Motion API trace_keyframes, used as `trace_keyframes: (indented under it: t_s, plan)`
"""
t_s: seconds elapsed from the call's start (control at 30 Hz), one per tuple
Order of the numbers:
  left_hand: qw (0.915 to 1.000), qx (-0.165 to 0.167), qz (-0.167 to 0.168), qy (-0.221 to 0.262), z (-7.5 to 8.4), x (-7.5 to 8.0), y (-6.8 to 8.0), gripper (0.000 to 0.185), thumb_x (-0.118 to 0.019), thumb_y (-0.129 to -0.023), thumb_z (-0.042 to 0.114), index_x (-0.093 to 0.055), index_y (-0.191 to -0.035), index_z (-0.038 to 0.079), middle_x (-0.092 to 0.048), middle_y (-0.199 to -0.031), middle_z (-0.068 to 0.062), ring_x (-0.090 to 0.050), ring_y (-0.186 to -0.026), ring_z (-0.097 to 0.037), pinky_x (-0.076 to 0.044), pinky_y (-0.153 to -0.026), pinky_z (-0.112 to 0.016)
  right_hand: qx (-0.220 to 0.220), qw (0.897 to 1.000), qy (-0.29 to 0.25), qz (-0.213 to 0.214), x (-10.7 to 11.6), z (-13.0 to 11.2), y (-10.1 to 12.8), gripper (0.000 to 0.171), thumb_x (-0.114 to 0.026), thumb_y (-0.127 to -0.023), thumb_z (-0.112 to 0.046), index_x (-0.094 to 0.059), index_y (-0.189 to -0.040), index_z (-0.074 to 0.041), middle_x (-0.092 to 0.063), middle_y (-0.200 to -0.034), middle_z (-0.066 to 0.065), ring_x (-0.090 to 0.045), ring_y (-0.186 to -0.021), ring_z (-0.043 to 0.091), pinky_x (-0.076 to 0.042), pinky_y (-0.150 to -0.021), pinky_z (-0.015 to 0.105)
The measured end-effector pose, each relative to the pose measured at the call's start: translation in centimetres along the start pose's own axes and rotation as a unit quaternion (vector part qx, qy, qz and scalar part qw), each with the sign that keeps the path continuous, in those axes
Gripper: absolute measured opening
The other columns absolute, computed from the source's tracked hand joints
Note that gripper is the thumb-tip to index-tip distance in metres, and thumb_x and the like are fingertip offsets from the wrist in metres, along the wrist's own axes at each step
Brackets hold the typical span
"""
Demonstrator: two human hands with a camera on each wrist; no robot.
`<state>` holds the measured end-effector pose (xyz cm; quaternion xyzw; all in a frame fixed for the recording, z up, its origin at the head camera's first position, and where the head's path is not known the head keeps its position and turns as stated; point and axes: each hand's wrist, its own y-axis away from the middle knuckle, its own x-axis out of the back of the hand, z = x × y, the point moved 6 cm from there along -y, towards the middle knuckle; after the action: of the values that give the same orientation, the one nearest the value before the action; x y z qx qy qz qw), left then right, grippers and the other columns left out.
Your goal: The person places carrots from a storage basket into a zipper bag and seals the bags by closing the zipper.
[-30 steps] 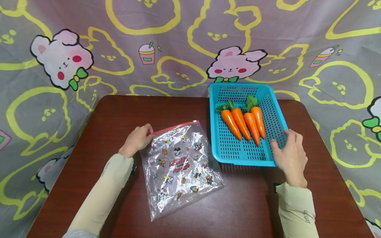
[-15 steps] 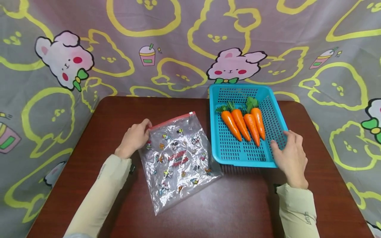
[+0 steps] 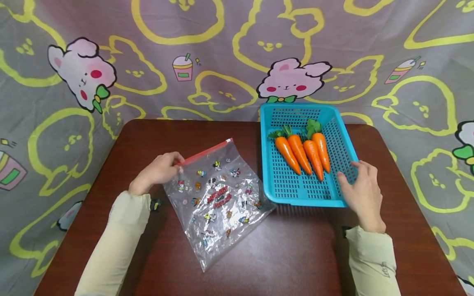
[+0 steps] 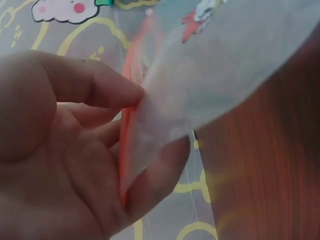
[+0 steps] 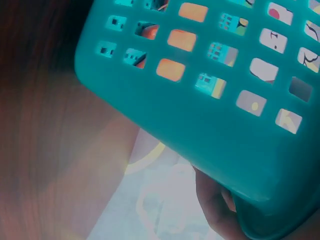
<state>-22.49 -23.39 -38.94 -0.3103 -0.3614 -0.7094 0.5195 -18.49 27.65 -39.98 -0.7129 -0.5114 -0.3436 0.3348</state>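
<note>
My left hand (image 3: 159,170) pinches the top left corner of a clear zip bag (image 3: 231,205) printed with small cartoon figures. The bag's red zip strip (image 3: 203,154) has a white slider (image 3: 228,140) at its far right end. In the left wrist view thumb and fingers (image 4: 107,85) lie on either side of the bag's red edge. My right hand (image 3: 364,197) grips the right rim of a blue plastic basket (image 3: 307,203), thumb inside the wall. Up close, the right wrist view shows the basket's slotted wall (image 5: 165,120). Several orange carrots (image 3: 296,152) with green tops lie in the basket.
The dark brown wooden table (image 3: 281,255) carries the bag and basket. Behind and at both sides hangs a grey cloth (image 3: 148,33) with yellow outlines and pink bunnies. The bag's right corner lies close to the basket's front left corner.
My left hand has shifted left, turning the bag so its bottom corner swings rightward and its zip strip slants more. The right hand and the basket stay about where they were.
</note>
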Motion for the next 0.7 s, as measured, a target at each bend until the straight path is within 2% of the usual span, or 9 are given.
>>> trace_keyframes:
  t_s: [0.13, 0.37, 0.4, 0.47, 0.6, 0.63, 0.7]
  plan:
    - [0.9996, 0.016, 0.000, 0.025, -0.1, 0.6, 0.3, 0.025, -0.053, -0.092, 0.009, -0.062, -0.113, -0.003, -0.066, -0.084, -0.013, -0.055, -0.066, -0.018, -0.044, -0.058, -0.029, -0.002, 1.000, -0.006, -0.002, 0.2, -0.2, 0.0, 0.057, -0.051, -0.097, -0.033, -0.042, -0.140, 0.002, -0.028, -0.151, 0.026, -0.047, -0.113, 0.051, -0.040, -0.086, 0.069]
    - [0.9930, 0.052, 0.006, 0.106, -0.2, 1.8, 1.1, 0.031, -0.050, -0.099, 0.016, -0.066, -0.114, -0.005, -0.074, -0.097, -0.017, -0.071, -0.081, -0.016, -0.051, -0.067, -0.024, 0.004, 1.000, -0.008, -0.008, 0.3, -0.6, -0.1, 0.054, -0.051, -0.096, -0.031, -0.046, -0.137, 0.005, -0.028, -0.150, 0.028, -0.038, -0.123, 0.051, -0.037, -0.091, 0.071]
    - [0.9913, 0.055, 0.006, 0.120, -0.2, 1.9, 1.3, 0.031, -0.050, -0.098, 0.017, -0.066, -0.114, -0.004, -0.074, -0.097, -0.017, -0.071, -0.080, -0.015, -0.050, -0.064, -0.024, 0.005, 1.000, -0.008, -0.009, 0.3, -0.6, -0.1, 0.054, -0.052, -0.096, -0.030, -0.046, -0.136, 0.005, -0.028, -0.150, 0.028, -0.037, -0.124, 0.051, -0.036, -0.091, 0.070]
    - [0.9854, 0.053, 0.002, 0.162, 0.1, 2.2, 1.5, 0.031, -0.051, -0.098, 0.017, -0.065, -0.115, -0.005, -0.074, -0.097, -0.018, -0.072, -0.079, -0.015, -0.053, -0.064, -0.025, 0.010, 1.000, -0.008, -0.008, 0.3, -0.7, -0.1, 0.052, -0.052, -0.096, -0.029, -0.048, -0.134, 0.006, -0.029, -0.148, 0.030, -0.033, -0.124, 0.051, -0.036, -0.091, 0.069]
    - [0.9645, 0.043, -0.019, 0.260, 0.7, 2.6, 1.9, 0.032, -0.052, -0.097, 0.014, -0.063, -0.116, -0.008, -0.074, -0.097, -0.019, -0.074, -0.075, -0.021, -0.059, -0.065, -0.033, 0.021, 1.000, -0.011, -0.008, 0.3, -0.8, -0.3, 0.050, -0.053, -0.096, -0.027, -0.050, -0.130, 0.009, -0.031, -0.145, 0.033, -0.030, -0.123, 0.052, -0.033, -0.090, 0.064]
    - [0.9591, 0.037, -0.027, 0.279, 0.9, 2.6, 2.0, 0.032, -0.052, -0.097, 0.014, -0.063, -0.116, -0.009, -0.074, -0.097, -0.019, -0.074, -0.077, -0.024, -0.059, -0.067, -0.036, 0.023, 1.000, -0.012, -0.008, 0.4, -0.9, -0.3, 0.050, -0.053, -0.096, -0.027, -0.050, -0.130, 0.010, -0.031, -0.144, 0.034, -0.029, -0.122, 0.052, -0.032, -0.090, 0.064]
    - [0.9535, 0.021, -0.045, 0.297, 1.4, 2.7, 2.3, 0.032, -0.050, -0.098, 0.012, -0.062, -0.117, -0.010, -0.074, -0.098, -0.017, -0.074, -0.079, -0.026, -0.059, -0.071, -0.038, 0.023, 1.000, -0.014, -0.011, 0.3, -1.0, -0.4, 0.050, -0.053, -0.096, -0.027, -0.050, -0.130, 0.010, -0.031, -0.143, 0.035, -0.029, -0.122, 0.053, -0.029, -0.091, 0.065]
